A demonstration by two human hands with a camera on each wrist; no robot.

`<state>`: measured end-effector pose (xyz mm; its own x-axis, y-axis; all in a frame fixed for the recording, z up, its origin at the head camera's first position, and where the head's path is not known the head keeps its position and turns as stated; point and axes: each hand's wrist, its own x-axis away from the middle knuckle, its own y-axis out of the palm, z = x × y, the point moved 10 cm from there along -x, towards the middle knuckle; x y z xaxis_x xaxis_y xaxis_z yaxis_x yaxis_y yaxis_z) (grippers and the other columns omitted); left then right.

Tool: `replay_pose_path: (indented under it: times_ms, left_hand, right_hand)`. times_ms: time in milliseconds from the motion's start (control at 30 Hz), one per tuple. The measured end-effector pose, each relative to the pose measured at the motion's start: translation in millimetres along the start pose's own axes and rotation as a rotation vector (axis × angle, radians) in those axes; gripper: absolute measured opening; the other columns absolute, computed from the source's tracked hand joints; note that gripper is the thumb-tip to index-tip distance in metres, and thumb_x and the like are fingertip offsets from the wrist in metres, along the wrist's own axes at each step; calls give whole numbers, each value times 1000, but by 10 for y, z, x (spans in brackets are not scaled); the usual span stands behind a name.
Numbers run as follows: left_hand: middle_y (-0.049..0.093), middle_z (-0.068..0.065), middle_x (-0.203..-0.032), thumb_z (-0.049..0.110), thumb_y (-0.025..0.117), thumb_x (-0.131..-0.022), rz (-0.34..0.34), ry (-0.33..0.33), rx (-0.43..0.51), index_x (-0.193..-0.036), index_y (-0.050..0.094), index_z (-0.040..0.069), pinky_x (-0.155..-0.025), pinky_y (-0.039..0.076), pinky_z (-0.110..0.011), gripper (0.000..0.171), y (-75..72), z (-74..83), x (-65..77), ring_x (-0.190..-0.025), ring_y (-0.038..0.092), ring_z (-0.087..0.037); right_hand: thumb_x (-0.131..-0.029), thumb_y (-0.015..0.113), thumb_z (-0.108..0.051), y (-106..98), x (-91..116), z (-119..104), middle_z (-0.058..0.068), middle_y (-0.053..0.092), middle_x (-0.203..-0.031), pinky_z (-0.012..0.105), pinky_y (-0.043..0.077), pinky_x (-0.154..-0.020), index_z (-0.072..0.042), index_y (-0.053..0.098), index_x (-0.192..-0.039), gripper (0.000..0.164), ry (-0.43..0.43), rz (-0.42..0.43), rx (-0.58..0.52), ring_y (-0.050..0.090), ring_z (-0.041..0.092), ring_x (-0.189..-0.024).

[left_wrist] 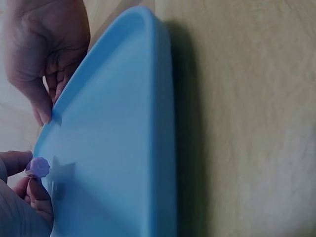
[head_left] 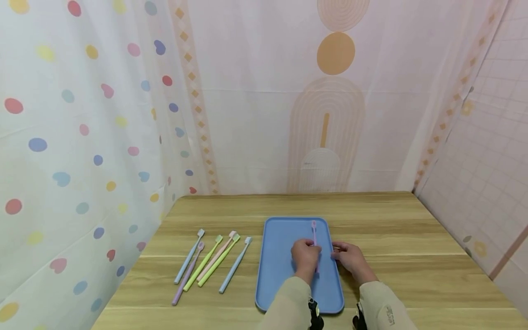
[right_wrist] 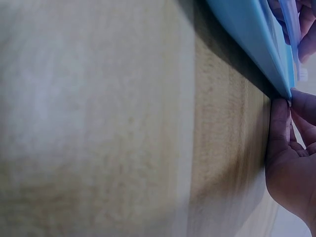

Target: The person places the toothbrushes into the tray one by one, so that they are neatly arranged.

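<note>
A light purple toothbrush [head_left: 315, 233] is pinched in my left hand [head_left: 305, 257] above the right half of a blue tray [head_left: 274, 275]. Its head points toward the far edge; the round handle end [left_wrist: 40, 167] shows between thumb and fingers in the left wrist view. My right hand [head_left: 352, 260] grips the tray's right rim, with the thumb on top and a finger along the outer side, as the right wrist view shows. Part of the toothbrush's handle is hidden by the left hand.
Left of the tray, several toothbrushes lie on the wooden table [head_left: 383, 220]: blue ones [head_left: 235, 266], green ones [head_left: 204, 263], a pink one [head_left: 216, 262] and a purple one [head_left: 187, 275]. Patterned curtains [head_left: 255, 119] hang behind the table and along both sides.
</note>
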<state>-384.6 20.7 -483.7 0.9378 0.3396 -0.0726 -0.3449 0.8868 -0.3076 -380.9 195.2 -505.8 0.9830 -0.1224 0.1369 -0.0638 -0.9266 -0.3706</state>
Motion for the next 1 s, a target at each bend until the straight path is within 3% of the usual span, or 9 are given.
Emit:
replay_pose_path:
  times_ms: [200,500,833,1000]
  left_hand:
    - [63,-2,-68,-3,80,-70,2,4,-52,-75,73,2,-60,53,-35,11,61,3,39,-63,58,-16]
    - [58,-2,-64,-5,79,-69,-10,63,-200,-69,69,2,-56,50,-32,12,58,140,119,-58,54,-16]
    - [60,-4,-66,-5,77,-71,-24,78,-212,-71,70,1,-58,51,-32,8,60,131,96,-61,56,-16]
    - [63,-6,-70,-4,75,-72,-36,60,-212,-76,72,-1,-60,52,-34,6,66,107,87,-64,59,-19]
  right_hand:
    - [-89,63,4,0,0,-16,19,67,-102,34,53,-73,12,60,-127,39,-12,1,-4,63,22,-85]
    - [-90,62,5,-3,2,-1,18,67,-102,35,53,-74,11,59,-129,39,9,-5,-1,63,21,-84]
    - [-90,61,4,10,-10,16,25,65,-115,36,54,-78,11,58,-130,40,9,-8,-16,64,25,-94]
    - [-91,58,3,7,19,-5,24,65,-113,37,54,-79,11,57,-131,41,12,-15,-9,64,25,-93]
